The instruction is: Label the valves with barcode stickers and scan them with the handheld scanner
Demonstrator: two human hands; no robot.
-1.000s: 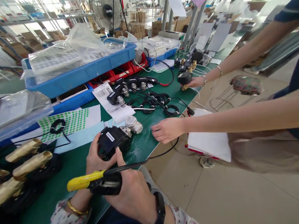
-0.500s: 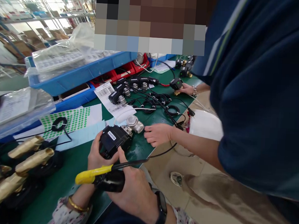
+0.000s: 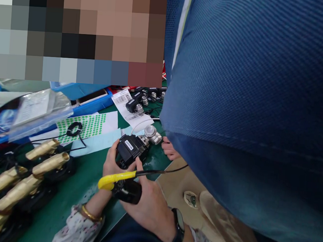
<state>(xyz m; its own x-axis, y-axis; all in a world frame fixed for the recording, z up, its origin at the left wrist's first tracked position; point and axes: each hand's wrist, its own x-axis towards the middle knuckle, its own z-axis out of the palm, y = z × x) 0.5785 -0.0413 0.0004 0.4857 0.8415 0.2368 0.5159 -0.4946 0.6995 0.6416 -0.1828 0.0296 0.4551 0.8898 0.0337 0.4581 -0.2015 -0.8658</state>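
My left hand [image 3: 111, 161] is wrapped around the near left side of a black valve actuator [image 3: 131, 147] with a white label. A silver metal valve body [image 3: 152, 134] is joined to its far right end. In my right hand [image 3: 152, 204] is a black corded hand tool [image 3: 128, 191]; its cord leaves through a yellow sleeve [image 3: 116, 179] and runs right. The tip of this tool is hidden. My right index finger stretches to the actuator's near edge. A co-worker's hand [image 3: 170, 149] is close to the valve body, partly behind a blue garment.
Several brass valve bodies [image 3: 51, 163] on black units lie at the left. Green-dot sticker sheets [image 3: 95, 126] and a coiled black cable [image 3: 74, 129] lie behind. Blue bins [image 3: 97, 101] and small black valves [image 3: 132, 105] stand farther back. A co-worker's blue-clad torso [image 3: 247, 104] fills the right.
The co-worker has leaned in, and the torso now covers much of the right side and the far bench. The view has shifted slightly; my hands keep the same hold on actuator and tool.
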